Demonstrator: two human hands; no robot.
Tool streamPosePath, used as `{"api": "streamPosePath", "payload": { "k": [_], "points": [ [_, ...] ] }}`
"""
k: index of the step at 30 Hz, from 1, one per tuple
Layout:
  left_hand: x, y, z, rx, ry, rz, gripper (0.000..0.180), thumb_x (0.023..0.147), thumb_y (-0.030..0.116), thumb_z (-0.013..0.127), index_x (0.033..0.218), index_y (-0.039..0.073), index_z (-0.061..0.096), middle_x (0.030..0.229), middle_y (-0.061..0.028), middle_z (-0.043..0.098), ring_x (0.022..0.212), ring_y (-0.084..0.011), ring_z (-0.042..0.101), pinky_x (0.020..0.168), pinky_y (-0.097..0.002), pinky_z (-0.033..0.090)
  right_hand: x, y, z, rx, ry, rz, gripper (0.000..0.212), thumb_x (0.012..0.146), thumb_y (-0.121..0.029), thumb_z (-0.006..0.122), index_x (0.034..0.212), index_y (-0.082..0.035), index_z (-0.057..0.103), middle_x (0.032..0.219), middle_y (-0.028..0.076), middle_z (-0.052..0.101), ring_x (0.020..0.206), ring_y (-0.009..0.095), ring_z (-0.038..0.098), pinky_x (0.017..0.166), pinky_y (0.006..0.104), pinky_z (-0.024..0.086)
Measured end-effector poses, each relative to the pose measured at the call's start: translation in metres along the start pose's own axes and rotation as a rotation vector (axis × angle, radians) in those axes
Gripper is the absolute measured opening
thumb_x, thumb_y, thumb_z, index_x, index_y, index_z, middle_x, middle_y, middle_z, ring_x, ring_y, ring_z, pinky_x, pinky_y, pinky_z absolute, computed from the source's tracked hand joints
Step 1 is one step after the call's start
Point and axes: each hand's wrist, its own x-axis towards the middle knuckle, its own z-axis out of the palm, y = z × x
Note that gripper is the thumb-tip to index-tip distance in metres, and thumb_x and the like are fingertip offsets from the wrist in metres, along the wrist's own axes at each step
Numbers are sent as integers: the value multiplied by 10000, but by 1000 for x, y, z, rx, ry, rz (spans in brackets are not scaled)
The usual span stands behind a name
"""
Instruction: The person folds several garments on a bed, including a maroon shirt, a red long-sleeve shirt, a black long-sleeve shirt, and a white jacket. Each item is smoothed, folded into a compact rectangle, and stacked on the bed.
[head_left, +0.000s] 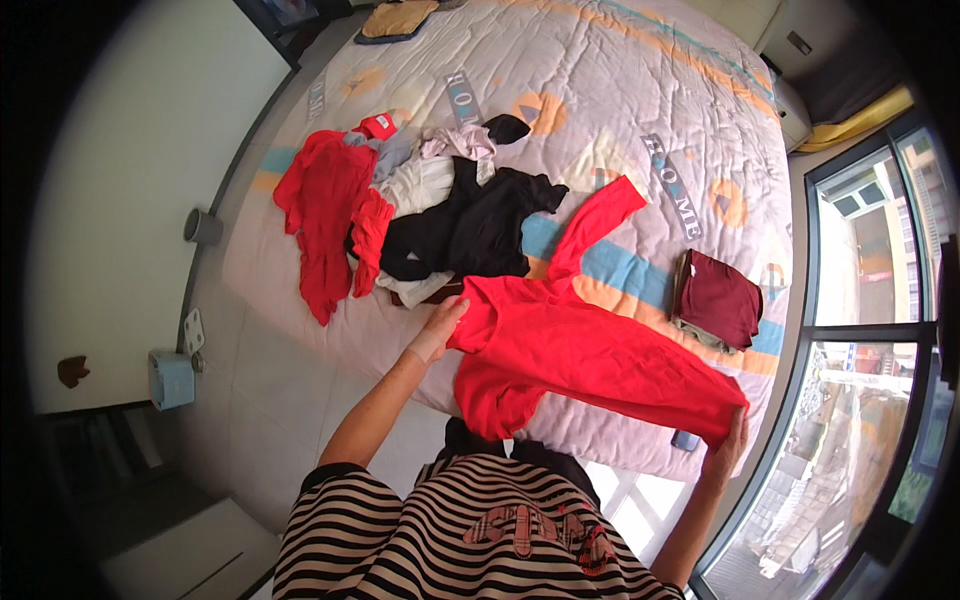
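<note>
A bright red long-sleeved top [590, 345] is stretched sideways between my hands, over the near edge of the bed. My left hand [440, 325] grips it at its left end. At the opposite end, near the bed's right corner, my right hand [730, 442] is closed on the cloth. One sleeve [597, 225] lies stretched away from me on the quilt, while other red cloth hangs down in front of my striped shirt. Just beyond my left hand is a loose heap of clothes, with a black garment [480, 228], a red garment [325, 200] and white pieces [418, 187].
A folded stack with a maroon garment on top [720, 300] sits at the bed's right side. Folded tan and dark cloth [397, 20] lies at the far left corner of the quilt [590, 60]. Right of the bed stands a window [865, 245]. A small blue bin [171, 379] is by the left wall.
</note>
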Motion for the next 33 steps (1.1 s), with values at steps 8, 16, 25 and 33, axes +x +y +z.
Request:
{"api": "streamPosePath", "payload": {
  "k": [8, 16, 25, 33],
  "points": [
    [-97, 24, 22, 106, -411, -34, 423, 781, 120, 649, 1188, 54, 553, 1132, -73, 558, 1020, -138, 533, 906, -252, 412, -23, -62, 10, -344, 21, -181, 254, 906, -275, 539, 929, -30, 599, 833, 25, 608, 716, 74, 550, 658, 198, 452],
    [-104, -1, 8, 1047, -360, 635, 291, 699, 130, 680, 967, 53, 598, 958, -118, 533, 873, -282, 563, 770, -329, 454, -8, -52, -12, -472, 33, -159, 296, 896, -312, 550, 838, -27, 609, 721, 2, 585, 639, 46, 496, 569, 182, 390],
    [-122, 50, 8, 954, -145, 761, 168, 739, 152, 642, 766, 34, 526, 976, -101, 560, 868, -262, 567, 710, -317, 453, 2, -77, -54, -335, 22, -169, 301, 906, -242, 539, 1091, -7, 574, 911, 44, 616, 775, 78, 570, 718, 224, 467],
    [-170, 100, 55, -271, -530, 258, 78, 782, 82, 502, 818, 14, 517, 1188, -191, 529, 1076, -245, 522, 951, -363, 398, -9, -143, -58, -366, 7, -35, 344, 892, -188, 563, 1197, -29, 549, 1030, 23, 604, 834, 77, 550, 757, 227, 454]
  ]
}}
